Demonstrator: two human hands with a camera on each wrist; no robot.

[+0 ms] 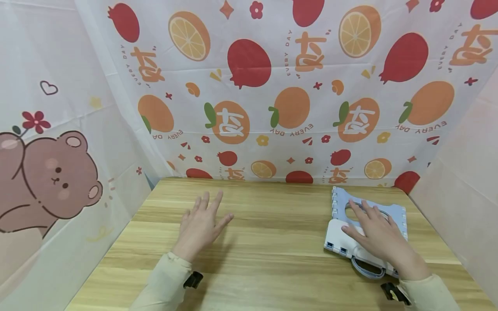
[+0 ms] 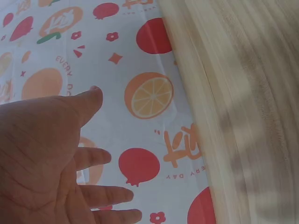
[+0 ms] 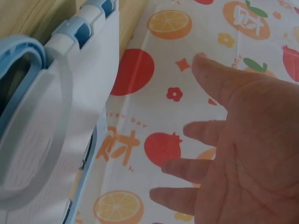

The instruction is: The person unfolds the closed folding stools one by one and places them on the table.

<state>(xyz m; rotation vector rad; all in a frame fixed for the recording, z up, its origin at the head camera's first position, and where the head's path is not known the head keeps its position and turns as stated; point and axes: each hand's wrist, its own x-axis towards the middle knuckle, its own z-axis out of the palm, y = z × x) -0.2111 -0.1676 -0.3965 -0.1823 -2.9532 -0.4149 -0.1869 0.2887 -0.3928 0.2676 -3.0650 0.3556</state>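
Left hand (image 1: 198, 226), spread wide, hangs above one wood-grain counter (image 1: 272, 246); right hand (image 1: 383, 239), likewise spread, partly hides one blue-and-white plastic frame (image 1: 337, 233); fruit-printed white cloth (image 1: 292, 108) behind.

wooden table (image 1: 272, 242) | right side | blue-white plastic panel (image 1: 341, 234) on top

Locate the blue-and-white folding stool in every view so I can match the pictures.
Head: folding stool at the right of the wooden table, partly hidden by the right hand.
Left wrist: not in it.
Right wrist: along the left side, cut off by the frame.
Shared landmark: fruit-print cloth.
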